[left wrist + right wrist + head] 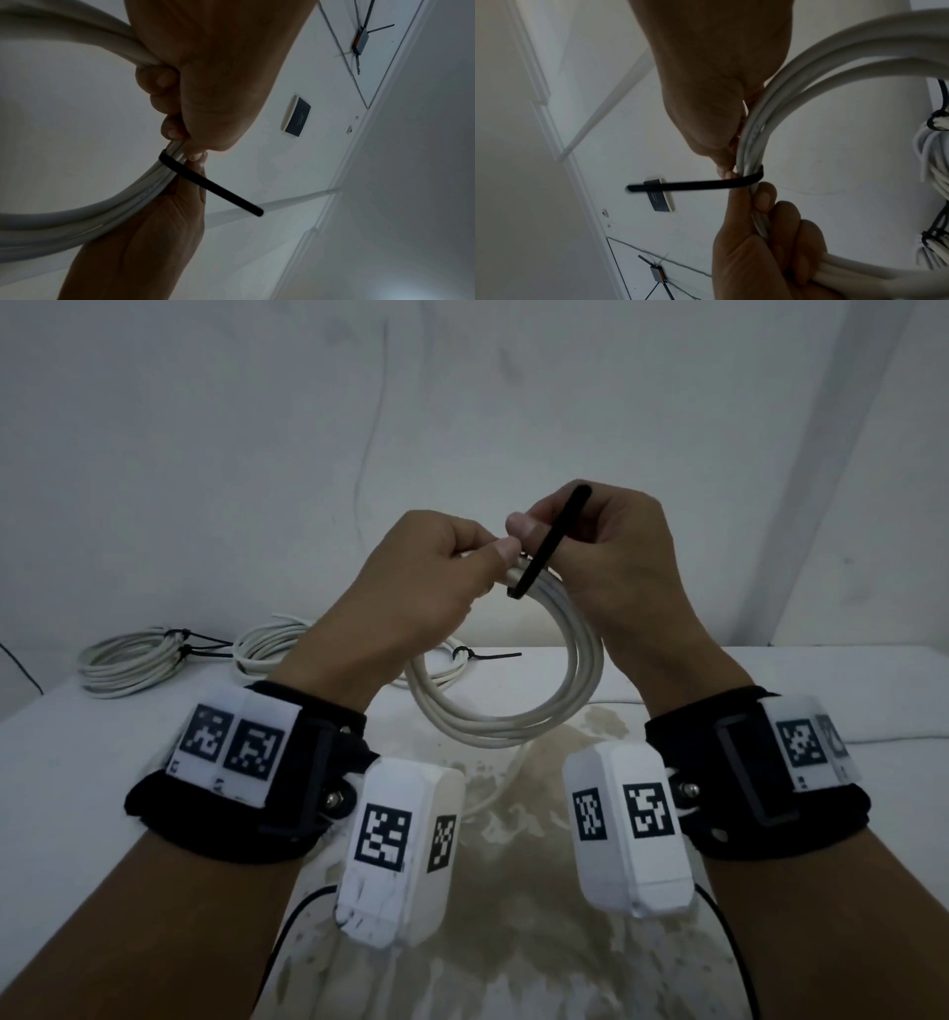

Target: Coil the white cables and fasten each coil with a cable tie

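Both hands [518, 546] grip white coil [518, 706], blk tie [552, 539] around it.

This looks like a plain indoor room set up for recording handwork rather than a lived-in home or a shop. A white table [770, 814] with a brownish stain stands against a bare white wall [205, 454], and finished cable coils [128, 660] lie along its far edge. Both wrists carry black straps with white camera boxes [395, 845] printed with square black-and-white markers, which points to a data-collection or lab setting. The wrist views look up at a white ceiling [411, 182] with plain moulding, a small dark panel [296, 116], and a little box with thin antennas [361, 41] mounted on it.
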